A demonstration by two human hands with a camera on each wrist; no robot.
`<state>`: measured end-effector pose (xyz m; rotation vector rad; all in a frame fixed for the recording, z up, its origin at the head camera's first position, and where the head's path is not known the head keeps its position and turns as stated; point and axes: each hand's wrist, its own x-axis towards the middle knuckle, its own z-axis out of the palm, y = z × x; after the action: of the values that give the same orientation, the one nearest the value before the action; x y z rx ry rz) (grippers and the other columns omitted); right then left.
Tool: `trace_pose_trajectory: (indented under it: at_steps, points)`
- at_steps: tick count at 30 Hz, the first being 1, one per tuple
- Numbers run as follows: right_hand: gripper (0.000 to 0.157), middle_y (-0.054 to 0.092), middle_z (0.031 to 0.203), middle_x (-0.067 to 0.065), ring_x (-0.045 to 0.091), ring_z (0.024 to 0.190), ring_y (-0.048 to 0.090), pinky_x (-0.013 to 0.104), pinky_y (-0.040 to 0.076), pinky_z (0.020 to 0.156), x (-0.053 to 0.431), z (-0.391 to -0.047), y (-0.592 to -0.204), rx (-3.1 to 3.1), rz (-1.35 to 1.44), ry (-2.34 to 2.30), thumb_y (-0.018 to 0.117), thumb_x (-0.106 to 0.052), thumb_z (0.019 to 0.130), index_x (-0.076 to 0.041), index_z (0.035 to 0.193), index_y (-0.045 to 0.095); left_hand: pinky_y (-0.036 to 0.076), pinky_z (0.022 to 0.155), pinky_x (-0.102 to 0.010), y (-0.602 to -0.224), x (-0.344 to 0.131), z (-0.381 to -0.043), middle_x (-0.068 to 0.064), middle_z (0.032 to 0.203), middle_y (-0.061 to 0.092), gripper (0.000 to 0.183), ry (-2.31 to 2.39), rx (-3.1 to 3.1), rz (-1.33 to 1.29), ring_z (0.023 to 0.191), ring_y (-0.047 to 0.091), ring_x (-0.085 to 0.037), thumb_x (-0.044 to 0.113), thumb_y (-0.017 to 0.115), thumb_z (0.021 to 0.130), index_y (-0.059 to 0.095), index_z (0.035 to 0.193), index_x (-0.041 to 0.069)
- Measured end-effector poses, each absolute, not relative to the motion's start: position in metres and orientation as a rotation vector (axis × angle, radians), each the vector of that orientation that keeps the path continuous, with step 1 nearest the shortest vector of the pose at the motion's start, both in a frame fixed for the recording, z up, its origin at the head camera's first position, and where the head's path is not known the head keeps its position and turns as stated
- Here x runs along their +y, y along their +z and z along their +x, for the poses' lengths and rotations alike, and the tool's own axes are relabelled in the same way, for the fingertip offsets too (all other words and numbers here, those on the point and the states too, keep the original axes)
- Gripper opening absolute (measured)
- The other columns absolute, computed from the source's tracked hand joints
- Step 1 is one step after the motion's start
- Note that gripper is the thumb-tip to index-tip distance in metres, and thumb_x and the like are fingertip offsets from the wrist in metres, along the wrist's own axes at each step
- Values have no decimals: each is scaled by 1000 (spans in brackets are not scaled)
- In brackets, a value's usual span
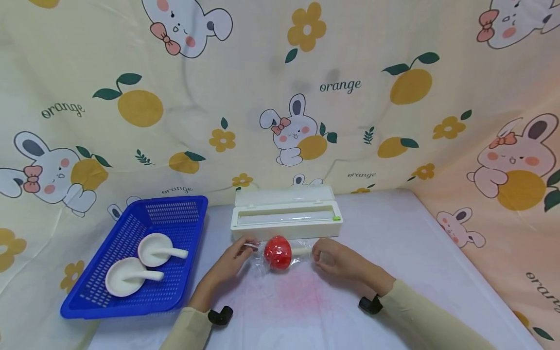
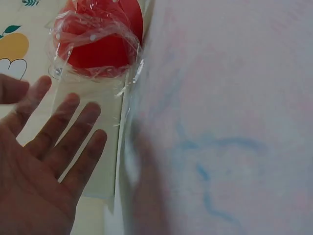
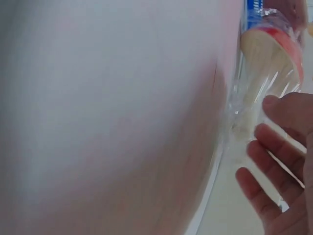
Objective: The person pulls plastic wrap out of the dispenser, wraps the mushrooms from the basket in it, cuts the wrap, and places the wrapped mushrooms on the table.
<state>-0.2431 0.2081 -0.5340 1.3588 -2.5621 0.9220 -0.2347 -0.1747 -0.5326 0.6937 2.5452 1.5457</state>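
A toy mushroom (image 1: 278, 253) with a red, white-dotted cap and a pale stem lies on its side, wrapped in clear plastic film (image 1: 262, 265). My left hand (image 1: 233, 258) is beside the cap end; the left wrist view shows its fingers (image 2: 63, 132) spread and fairly straight near the film. By the stem end is my right hand (image 1: 339, 258), its thumb and fingers apart and slightly bent in the right wrist view. Whether either hand touches the film is hard to tell. Just behind stands a white film dispenser (image 1: 286, 230), lid raised, with a green slider.
At the left a blue plastic basket (image 1: 131, 313) holds two more toy mushrooms (image 1: 127, 279), pale undersides and stems facing up. White cloth (image 1: 280, 321) with a pink stain covers the table. A patterned curtain (image 1: 258, 63) hangs behind and at the sides.
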Motion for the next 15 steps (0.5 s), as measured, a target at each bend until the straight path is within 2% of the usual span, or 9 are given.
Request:
trace_pose_trajectory:
  at_steps: [4,10,12,15]
  points:
    - [21,64,106,-13,7,102,59,33,57,96,206,-241,-534,-2686,1309,900,78,-5,96,-18,109,67,48,114,-57,-534,-175,-232,-18,137,66,26,1473,2524,721,131,64,-40,13,54,112,58,136,5]
    - [17,65,114,-16,7,109,60,37,58,101,203,-238,-535,-2802,1263,883,80,-22,99,-24,114,71,47,115,-60,-538,-171,-229,-9,141,65,45,1379,2556,677,132,65,-36,29,80,99,58,136,18]
    - [17,66,118,-16,8,113,60,39,56,104,202,-237,-534,-2850,1249,898,77,-30,102,-24,117,73,49,113,-59,-539,-169,-229,-8,139,66,46,1390,2575,664,128,67,-36,26,83,97,58,135,17]
    - [19,66,119,-15,9,114,61,40,56,105,200,-237,-533,-2897,1226,939,74,-34,104,-22,119,75,53,110,-54,-539,-167,-230,-9,133,68,35,1430,2610,673,123,70,-34,15,79,99,62,130,13]
